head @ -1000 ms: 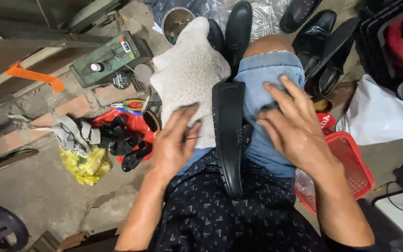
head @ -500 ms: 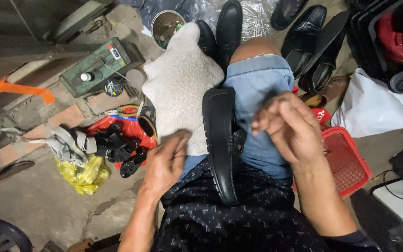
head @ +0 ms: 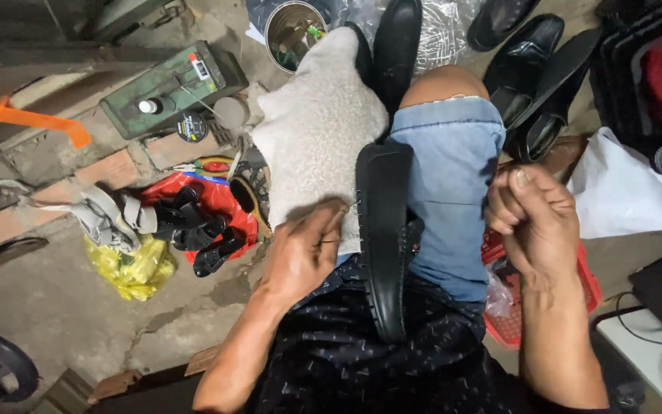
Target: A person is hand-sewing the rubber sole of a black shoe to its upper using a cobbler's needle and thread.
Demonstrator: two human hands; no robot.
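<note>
Grip state: the left hand (head: 304, 253) pinches narrow at the sole edge of the black shoe (head: 385, 238), apparently on a needle too small to confirm; the right hand (head: 534, 215) is fisted, presumably around thread, though none is visible. The shoe lies sole-up along the lap, between the white fleece cloth (head: 316, 130) and the denim shorts (head: 446, 176). Keep the shoe clamped between the thighs and pull outward evenly. Compared with half a second ago, the right hand has drawn farther from the shoe.
</note>
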